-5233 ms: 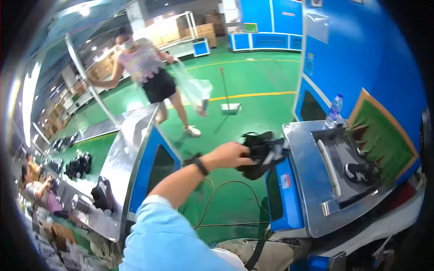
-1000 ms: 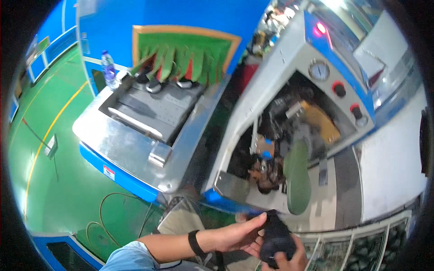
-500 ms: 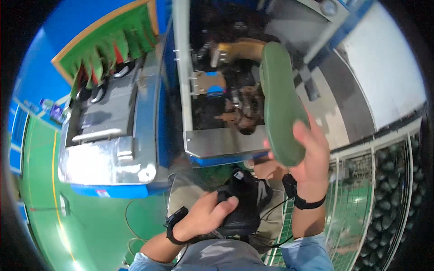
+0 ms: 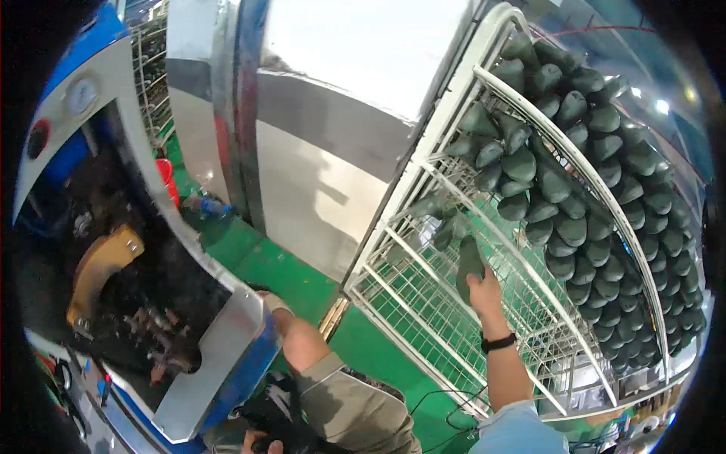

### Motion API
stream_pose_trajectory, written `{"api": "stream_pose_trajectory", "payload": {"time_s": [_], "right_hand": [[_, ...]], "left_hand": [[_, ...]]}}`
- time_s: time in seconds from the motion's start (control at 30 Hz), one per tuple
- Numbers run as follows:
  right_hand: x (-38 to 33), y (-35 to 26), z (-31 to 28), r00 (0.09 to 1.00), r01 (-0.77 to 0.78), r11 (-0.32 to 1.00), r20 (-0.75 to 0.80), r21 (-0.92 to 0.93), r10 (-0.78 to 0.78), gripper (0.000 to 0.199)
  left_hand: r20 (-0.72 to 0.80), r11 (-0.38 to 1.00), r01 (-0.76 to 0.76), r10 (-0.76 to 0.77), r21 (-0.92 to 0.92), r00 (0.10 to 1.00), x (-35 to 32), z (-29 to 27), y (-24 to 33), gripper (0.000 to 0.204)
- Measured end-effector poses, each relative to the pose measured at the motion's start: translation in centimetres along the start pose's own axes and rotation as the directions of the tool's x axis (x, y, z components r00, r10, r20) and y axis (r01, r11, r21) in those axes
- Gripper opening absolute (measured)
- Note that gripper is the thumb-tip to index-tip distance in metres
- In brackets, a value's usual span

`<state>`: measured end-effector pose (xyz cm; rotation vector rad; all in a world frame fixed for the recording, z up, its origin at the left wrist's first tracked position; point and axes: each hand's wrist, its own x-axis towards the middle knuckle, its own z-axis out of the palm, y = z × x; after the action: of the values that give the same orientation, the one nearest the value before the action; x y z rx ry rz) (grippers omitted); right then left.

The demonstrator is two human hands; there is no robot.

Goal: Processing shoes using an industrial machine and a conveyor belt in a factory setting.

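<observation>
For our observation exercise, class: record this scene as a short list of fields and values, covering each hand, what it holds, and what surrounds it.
Right hand: right hand raised to the wire rack, fingers closed around a dark green shoe form
Left hand: left hand low at the lower edge, on a black shoe upper; grip unclear
Rack: white wire rack, shelves tilted in this view
Rack contents: many dark green shoe forms in rows
Left side: open machine with a yellow part
Floor: green floor

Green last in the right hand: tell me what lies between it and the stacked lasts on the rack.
Head view: only bare white wire shelf separates the last in the right hand from the stacked lasts.
</observation>
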<state>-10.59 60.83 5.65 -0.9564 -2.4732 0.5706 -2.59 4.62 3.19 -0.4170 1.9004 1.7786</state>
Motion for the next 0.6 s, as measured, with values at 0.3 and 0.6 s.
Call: {"api": "stream_pose_trajectory", "payload": {"time_s": [0.3,0.6], "right_hand": [[14.2,7.6,4.2,0.999,-0.041,0.995,0.019,-0.09,0.043,0.039],[16.4,4.6,4.0,0.781,-0.412,0.896,0.571,0.166,0.253,0.029]], "left_hand": [[-0.065,0.909,-0.157,0.197,0.387,0.978,2.7,0.9,-0.3,0.045],[-0.33,0.979,-0.182,0.141,-0.096,0.933,-7.4,-9.1,1.2,0.04]]}}
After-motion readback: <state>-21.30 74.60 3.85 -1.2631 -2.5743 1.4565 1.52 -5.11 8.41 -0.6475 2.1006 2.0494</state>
